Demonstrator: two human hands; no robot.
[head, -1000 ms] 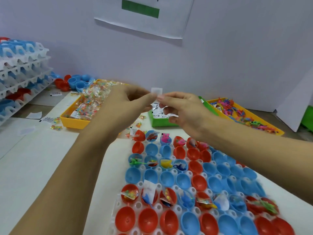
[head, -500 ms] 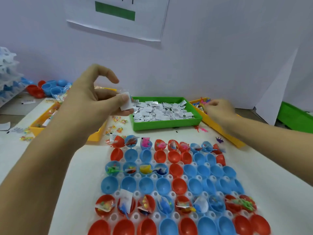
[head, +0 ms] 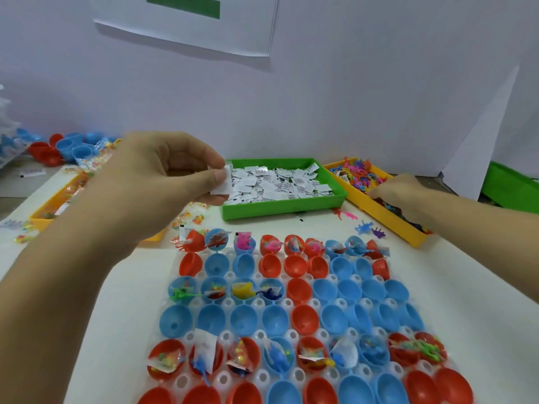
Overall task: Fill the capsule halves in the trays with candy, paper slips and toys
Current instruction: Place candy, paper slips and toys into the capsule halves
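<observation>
Left hand (head: pixel 163 182) pinches a paper slip (head: pixel 220 182) just above the green tray (head: pixel 283 207). Right hand (head: pixel 393 191) digs into the toy bin (head: pixel 385 217) beside that tray; its grip is hidden. Next, I reckon: both go into an empty capsule half (head: pixel 300 290) below.

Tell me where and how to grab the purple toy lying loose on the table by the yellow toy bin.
Pinch the purple toy across its middle body from straight above. It lies flat on the white table, thin limbs splayed, so a side approach would probably slip. The blue toy sits close on its left, so keep the pinch narrow. The right hand, in the yellow toy bin, is nearest.
</observation>
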